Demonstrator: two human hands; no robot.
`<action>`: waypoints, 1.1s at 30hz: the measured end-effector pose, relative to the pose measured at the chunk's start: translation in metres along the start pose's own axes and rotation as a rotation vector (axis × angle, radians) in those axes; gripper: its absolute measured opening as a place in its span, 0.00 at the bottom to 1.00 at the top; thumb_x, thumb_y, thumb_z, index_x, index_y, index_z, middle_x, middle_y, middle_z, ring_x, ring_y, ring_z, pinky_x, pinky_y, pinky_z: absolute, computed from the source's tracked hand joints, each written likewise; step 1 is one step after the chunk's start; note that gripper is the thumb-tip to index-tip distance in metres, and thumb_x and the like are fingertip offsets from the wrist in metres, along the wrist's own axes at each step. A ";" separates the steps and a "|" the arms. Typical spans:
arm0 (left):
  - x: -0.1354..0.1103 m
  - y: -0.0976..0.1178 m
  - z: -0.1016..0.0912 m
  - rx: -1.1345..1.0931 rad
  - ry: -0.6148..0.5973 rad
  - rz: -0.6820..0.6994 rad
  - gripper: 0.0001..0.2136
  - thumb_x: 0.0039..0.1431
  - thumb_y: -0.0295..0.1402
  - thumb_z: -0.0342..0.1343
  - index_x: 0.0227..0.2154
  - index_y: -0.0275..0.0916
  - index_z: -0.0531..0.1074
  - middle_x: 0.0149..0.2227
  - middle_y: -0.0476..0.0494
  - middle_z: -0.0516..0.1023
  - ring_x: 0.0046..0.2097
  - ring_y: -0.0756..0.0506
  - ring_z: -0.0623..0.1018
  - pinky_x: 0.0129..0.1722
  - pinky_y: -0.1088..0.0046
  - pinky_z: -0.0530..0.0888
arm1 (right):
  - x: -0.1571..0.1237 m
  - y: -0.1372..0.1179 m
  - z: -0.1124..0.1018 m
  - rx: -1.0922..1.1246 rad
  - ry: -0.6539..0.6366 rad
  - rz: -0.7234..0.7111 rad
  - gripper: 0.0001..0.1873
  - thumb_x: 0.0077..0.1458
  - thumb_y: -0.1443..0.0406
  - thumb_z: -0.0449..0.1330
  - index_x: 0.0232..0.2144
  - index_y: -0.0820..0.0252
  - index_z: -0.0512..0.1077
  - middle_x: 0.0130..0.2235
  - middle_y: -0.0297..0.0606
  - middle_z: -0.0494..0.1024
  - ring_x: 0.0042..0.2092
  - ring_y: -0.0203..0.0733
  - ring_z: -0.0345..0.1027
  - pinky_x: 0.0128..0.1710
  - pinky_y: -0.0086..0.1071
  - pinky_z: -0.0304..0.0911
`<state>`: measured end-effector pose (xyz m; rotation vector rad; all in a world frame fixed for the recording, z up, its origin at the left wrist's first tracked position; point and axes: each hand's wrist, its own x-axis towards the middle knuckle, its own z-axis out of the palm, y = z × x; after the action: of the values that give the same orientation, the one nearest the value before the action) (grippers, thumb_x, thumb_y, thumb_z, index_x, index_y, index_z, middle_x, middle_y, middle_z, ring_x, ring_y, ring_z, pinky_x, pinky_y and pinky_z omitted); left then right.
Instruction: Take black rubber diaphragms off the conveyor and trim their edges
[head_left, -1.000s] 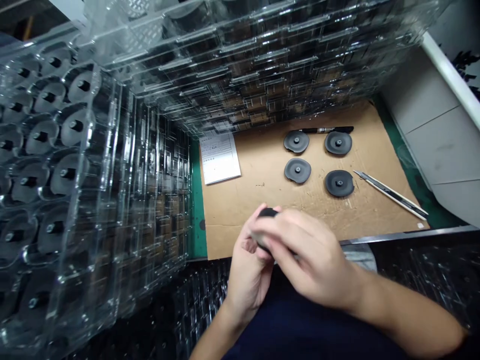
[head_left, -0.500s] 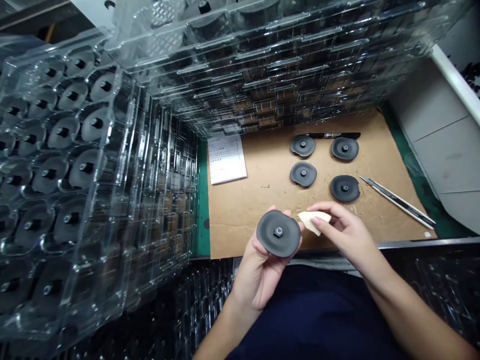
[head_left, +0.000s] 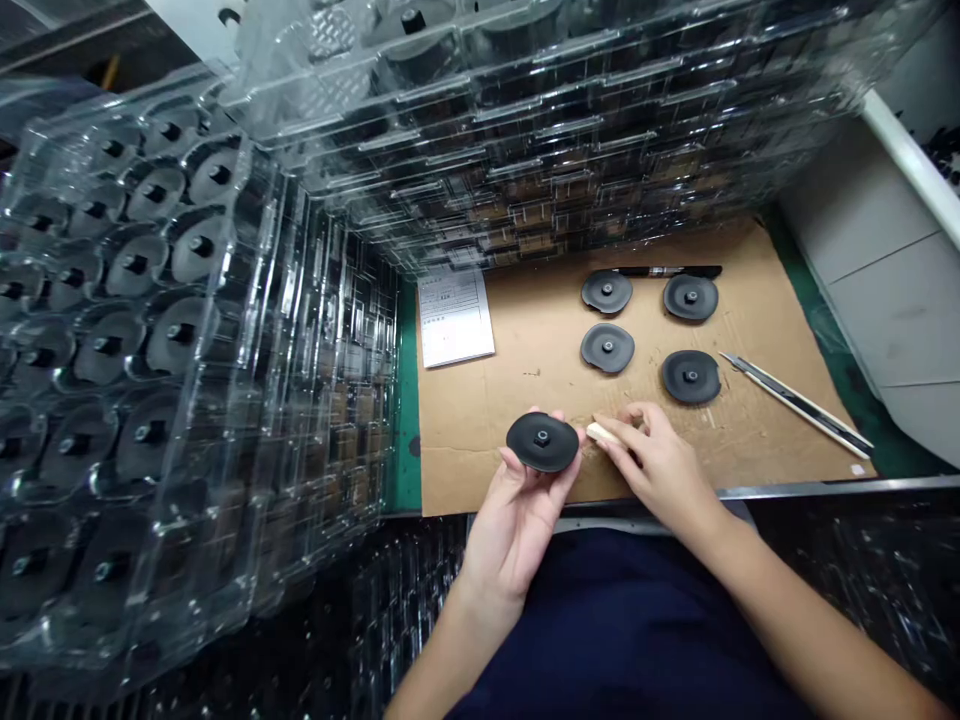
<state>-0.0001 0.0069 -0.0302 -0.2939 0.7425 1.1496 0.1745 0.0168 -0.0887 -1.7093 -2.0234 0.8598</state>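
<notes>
My left hand (head_left: 517, 520) holds a round black rubber disc (head_left: 541, 442) with a metal nut at its centre, face up, over the near edge of a cardboard sheet (head_left: 525, 340). My right hand (head_left: 660, 470) pinches a small cream-coloured block (head_left: 602, 432) just right of the disc, resting low on the cardboard. Several more black discs (head_left: 607, 348) lie in two rows on the cardboard farther back.
Tall stacks of clear plastic trays (head_left: 150, 350) holding similar discs stand at the left and across the back. A white paper slip (head_left: 454, 315), a black marker (head_left: 667, 271) and a utility knife (head_left: 799, 405) lie on the cardboard. A grey wall (head_left: 877, 250) rises at the right.
My right hand came off the disc, uncovering it and the cream block. Since then both hands have moved down toward the cardboard, and the disc tilted flatter.
</notes>
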 end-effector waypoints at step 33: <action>-0.009 0.002 -0.006 0.498 -0.096 0.295 0.19 0.50 0.26 0.62 0.46 0.43 0.72 0.40 0.47 0.79 0.37 0.53 0.78 0.35 0.87 0.74 | 0.028 -0.106 -0.058 0.280 -0.021 -0.403 0.14 0.59 0.72 0.50 0.44 0.64 0.73 0.34 0.38 0.74 0.35 0.36 0.66 0.38 0.30 0.63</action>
<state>-0.0059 -0.0024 -0.0282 0.2959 0.9790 1.2013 0.1243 0.0482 0.0207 -1.0982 -2.0455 0.9635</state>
